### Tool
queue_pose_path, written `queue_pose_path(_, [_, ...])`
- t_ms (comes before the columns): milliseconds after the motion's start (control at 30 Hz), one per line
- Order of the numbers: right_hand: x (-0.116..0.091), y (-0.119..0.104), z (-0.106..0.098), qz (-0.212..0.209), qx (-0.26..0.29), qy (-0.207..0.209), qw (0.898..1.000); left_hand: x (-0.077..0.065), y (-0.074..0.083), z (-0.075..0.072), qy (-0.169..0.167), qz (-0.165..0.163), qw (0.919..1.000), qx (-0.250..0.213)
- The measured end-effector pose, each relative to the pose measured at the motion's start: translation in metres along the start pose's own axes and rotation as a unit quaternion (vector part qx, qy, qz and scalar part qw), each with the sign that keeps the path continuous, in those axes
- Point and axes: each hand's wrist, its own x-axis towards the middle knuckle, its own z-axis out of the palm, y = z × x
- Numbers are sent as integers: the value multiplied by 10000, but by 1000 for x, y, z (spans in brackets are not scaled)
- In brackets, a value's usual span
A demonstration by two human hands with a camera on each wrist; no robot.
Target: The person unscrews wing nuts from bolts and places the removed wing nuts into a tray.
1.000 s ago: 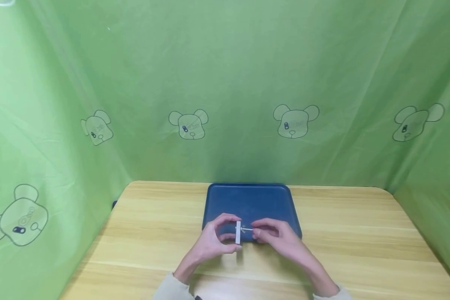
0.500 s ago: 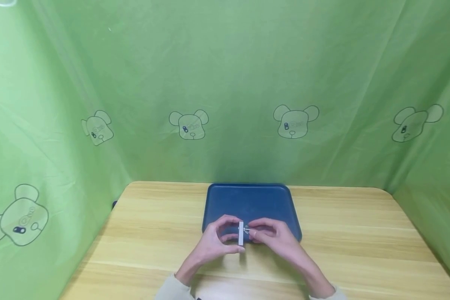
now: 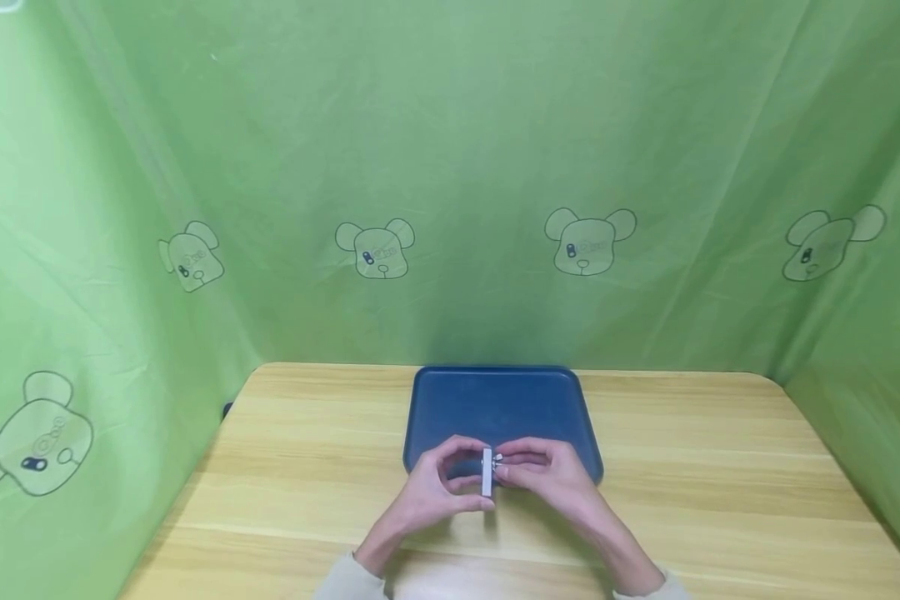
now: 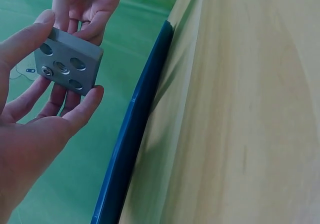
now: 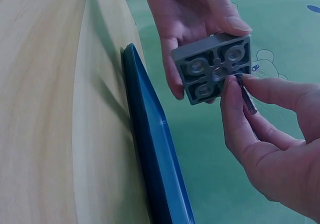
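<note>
So the left hand (image 3: 437,485) is pinching a grey square block (image 4: 64,56) by its edges, near the 6 o'clock rim of a blue rectangular tray (image 3: 502,404); the right hand (image 3: 557,475) is pinching around a metal threaded screw (image 5: 249,102), poking out around 4 o'clock (right wrist view).

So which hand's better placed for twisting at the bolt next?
Probably the right hand: it pinches right at the threaded bolt, while the left hand is busy holding the grey square block.
</note>
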Motion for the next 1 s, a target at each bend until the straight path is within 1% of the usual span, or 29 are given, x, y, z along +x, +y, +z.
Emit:
queue_pose_path(300, [-1,-1,2,-49,-312,162,9994,0,0,2,5,-21,10000,-88])
queue_pose_path(633, [-2,-1,3,-212,-585,223,9978,-2,3,2,-138,-126,9997,-132])
queue_pose_path(867, [-3,-3,4,-404,-744,231,9961,-1,1,1,-87,14,9999,-113])
queue_pose_path(1000, [-4,-2,4,-492,-696,198,9962,-1,0,2,-43,75,9999,-116])
